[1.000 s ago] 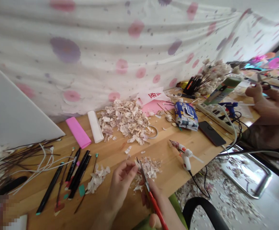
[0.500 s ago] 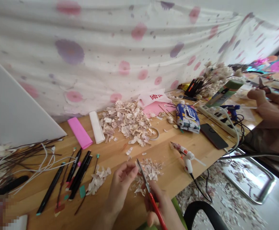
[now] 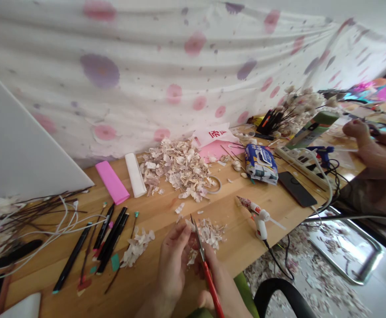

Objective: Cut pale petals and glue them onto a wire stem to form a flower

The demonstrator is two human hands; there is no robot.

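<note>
My right hand (image 3: 217, 276) is wrapped round the scissors (image 3: 209, 282), which have a red handle and a narrow pointed metal blade. The blade points away from me and reaches up beside the fingertips of my left hand (image 3: 173, 256). Pinched between that thumb and fingers is a small pale petal (image 3: 190, 226), partly hidden. Just beyond my hands lies a small heap of petal scraps (image 3: 212, 233) on the wooden table (image 3: 166, 216). To the left of my left hand rests a cluster of pale petals (image 3: 139, 247).
A large petal pile (image 3: 179, 168) lies behind, near pink (image 3: 112, 182) and white (image 3: 135, 175) folded strips. Black markers (image 3: 113, 240) are at left. On the right are a glue gun (image 3: 259, 218), a wipes pack (image 3: 261, 163), a phone (image 3: 297, 189) and another person's hands (image 3: 375, 145).
My hands have come closer together, with the right hand and the scissors moving up and slightly left toward the left fingertips. The view has shifted slightly.
</note>
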